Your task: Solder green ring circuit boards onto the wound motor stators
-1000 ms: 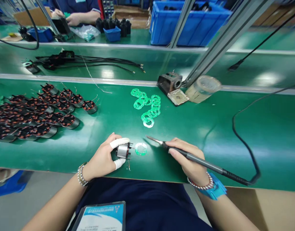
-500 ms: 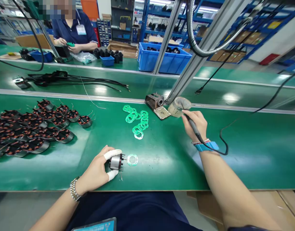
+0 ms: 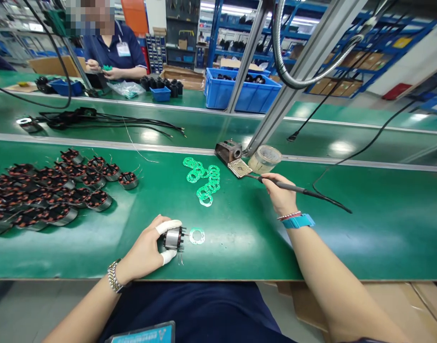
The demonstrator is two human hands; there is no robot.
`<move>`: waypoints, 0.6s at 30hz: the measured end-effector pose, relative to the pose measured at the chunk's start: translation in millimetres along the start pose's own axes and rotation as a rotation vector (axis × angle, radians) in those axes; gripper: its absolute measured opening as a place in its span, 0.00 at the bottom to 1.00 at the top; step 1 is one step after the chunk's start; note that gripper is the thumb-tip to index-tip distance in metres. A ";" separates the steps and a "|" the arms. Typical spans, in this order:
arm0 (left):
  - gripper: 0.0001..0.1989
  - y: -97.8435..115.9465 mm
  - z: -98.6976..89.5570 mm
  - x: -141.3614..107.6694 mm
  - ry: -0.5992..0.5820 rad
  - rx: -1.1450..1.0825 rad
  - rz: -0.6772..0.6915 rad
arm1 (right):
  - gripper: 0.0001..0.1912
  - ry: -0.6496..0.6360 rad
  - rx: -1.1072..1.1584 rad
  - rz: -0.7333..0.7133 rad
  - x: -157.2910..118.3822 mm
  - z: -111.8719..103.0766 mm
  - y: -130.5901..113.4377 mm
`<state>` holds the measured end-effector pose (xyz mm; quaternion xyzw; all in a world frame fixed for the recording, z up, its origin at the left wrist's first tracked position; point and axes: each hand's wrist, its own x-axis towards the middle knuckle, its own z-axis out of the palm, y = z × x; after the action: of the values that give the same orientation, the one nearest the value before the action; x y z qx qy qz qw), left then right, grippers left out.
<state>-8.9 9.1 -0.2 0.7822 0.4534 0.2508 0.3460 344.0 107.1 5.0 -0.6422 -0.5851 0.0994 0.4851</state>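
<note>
Two fingers in white finger cots of my left hand (image 3: 149, 247) grip a motor stator (image 3: 173, 238) lying on its side, its pins and thin wires facing right. Beside those pins a green ring-shaped circuit board (image 3: 197, 236) lies flat. My right hand (image 3: 281, 193) is closed round the dark handle of a soldering iron (image 3: 290, 186). The iron's tip points left and meets the edge of the square tip-cleaning pad (image 3: 240, 167) on the iron stand (image 3: 228, 149). A round translucent jar (image 3: 264, 159) stands just behind the iron.
Several green ring boards (image 3: 206, 183) lie loosely overlapped mid-bench. Many wound stators (image 3: 54, 190) crowd the left side. Black cables (image 3: 114, 119) lie beyond the metal rail. A slanted metal post (image 3: 286, 95) rises behind the jar. Across the bench sits a co-worker (image 3: 122, 57) near a blue crate (image 3: 218, 90).
My right hand has drawn the soldering iron out of the jar and moved it left and slightly nearer, its tip now at the cleaning pad. My left hand still holds the stator.
</note>
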 end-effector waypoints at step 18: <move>0.24 10.9 -6.9 1.0 -0.066 -0.010 -0.054 | 0.13 -0.536 0.205 -0.582 -125.2 9.5 -101.2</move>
<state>-7.4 8.3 12.7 0.7758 0.4615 0.2177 0.3711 234.0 -10.0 19.9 -0.3495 -0.8352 0.1797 0.3848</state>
